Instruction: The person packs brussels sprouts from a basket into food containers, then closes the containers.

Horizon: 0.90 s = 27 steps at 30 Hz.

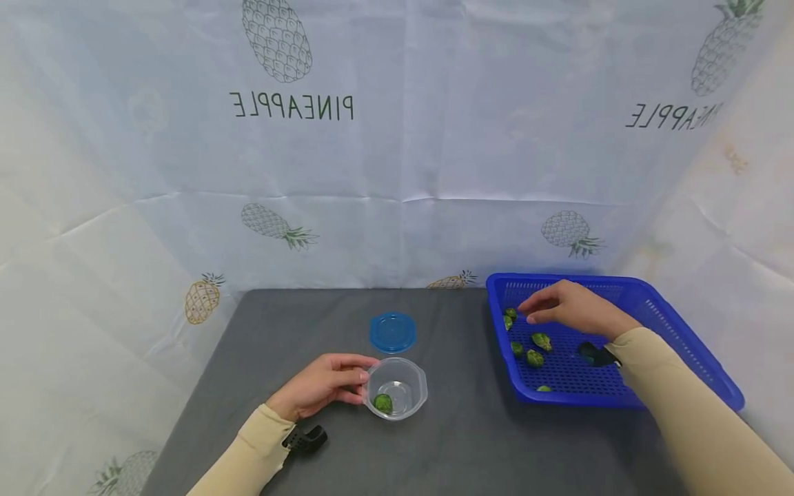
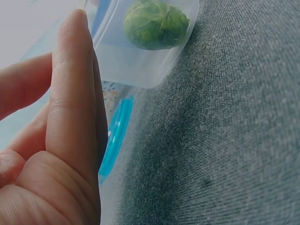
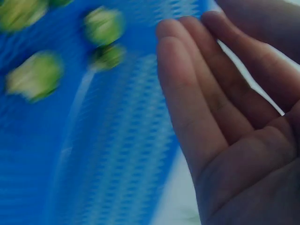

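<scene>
My left hand [image 1: 327, 383] holds a clear plastic container [image 1: 412, 393] by its left side, with thumb and fingers at the rim. One Brussels sprout [image 1: 382, 404] lies inside it; the left wrist view shows this sprout [image 2: 155, 24] through the wall. Over the left part of a blue plastic basket [image 1: 527, 396], my right hand [image 1: 573, 310] hovers with nothing in its fingers. Several Brussels sprouts [image 1: 535, 358] are scattered on the basket floor. In the right wrist view the fingers [image 3: 187, 98] are loosely extended, near blurred sprouts [image 3: 104, 26].
A round blue lid [image 1: 393, 333] lies on the grey tabletop [image 1: 459, 441] just behind the container. White cloth [image 1: 397, 151] printed with pineapples hangs behind the table and at both sides. The basket stands at the table's right.
</scene>
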Each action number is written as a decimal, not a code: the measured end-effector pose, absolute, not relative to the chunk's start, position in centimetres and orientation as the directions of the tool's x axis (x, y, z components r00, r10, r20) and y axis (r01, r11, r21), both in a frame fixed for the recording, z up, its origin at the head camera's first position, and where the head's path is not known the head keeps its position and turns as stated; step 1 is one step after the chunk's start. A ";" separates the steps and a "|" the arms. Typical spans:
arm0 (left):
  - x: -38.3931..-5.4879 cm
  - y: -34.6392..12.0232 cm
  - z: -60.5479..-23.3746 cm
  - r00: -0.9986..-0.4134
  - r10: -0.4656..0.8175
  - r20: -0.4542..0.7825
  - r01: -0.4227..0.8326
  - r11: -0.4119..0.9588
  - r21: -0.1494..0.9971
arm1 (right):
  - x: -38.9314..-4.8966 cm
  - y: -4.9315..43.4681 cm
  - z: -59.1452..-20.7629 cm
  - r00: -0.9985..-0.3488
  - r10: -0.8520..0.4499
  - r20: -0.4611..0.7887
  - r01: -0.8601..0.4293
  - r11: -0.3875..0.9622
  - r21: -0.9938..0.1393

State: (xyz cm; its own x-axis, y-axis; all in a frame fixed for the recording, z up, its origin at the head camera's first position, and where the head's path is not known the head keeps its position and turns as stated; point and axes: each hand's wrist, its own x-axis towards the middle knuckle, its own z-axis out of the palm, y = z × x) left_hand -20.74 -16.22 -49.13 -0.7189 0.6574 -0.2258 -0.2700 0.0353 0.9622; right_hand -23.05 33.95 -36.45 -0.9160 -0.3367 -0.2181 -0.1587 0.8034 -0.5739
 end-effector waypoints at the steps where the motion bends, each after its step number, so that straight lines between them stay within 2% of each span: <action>1: -20.7 -16.2 -49.1 -0.719 0.657 -0.226 -0.271 0.034 0.962 | -23.4 34.7 -37.1 -0.913 -0.334 -0.232 -0.147 0.803 -0.578; 11: -20.5 -16.5 -49.3 -0.717 0.656 -0.236 -0.291 0.027 0.956 | -24.9 39.0 -41.2 -0.881 -0.332 -0.336 -0.070 0.795 -0.602; 17: -20.6 -16.5 -49.1 -0.717 0.658 -0.231 -0.282 0.029 0.959 | -25.4 39.4 -42.1 -0.863 -0.330 -0.382 -0.026 0.785 -0.619; 27: -20.8 -16.3 -49.1 -0.719 0.654 -0.235 -0.276 0.042 0.960 | -25.9 39.2 -42.9 -0.863 -0.327 -0.385 -0.040 0.804 -0.594</action>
State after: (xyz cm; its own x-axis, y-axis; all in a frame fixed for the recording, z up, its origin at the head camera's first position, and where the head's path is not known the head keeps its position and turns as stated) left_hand -20.76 -16.30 -49.11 -0.7194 0.6536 -0.2353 -0.2758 0.0422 0.9603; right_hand -25.93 39.20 -42.92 -0.8631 -0.3273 -0.3846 -0.0402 0.8036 -0.5938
